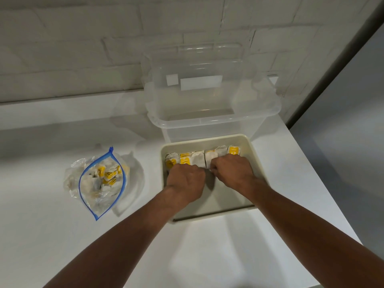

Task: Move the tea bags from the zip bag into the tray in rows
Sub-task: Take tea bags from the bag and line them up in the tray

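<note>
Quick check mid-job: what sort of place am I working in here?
Probably a home kitchen or pantry counter: white countertop against a white brick wall, a clear storage bin, tea bags in a tray.

I get dim, flat, greyish light; only faint, soft shadows lie on the white table point(52, 235). Lines on the wall point(62, 48) bow toward the frame edges, and fine detail looks slightly soft.

left hand point(185, 179): bare | left forearm point(124, 235): bare to the frame's edge | right hand point(232, 171): bare | right forearm point(301, 221): bare likewise
</note>
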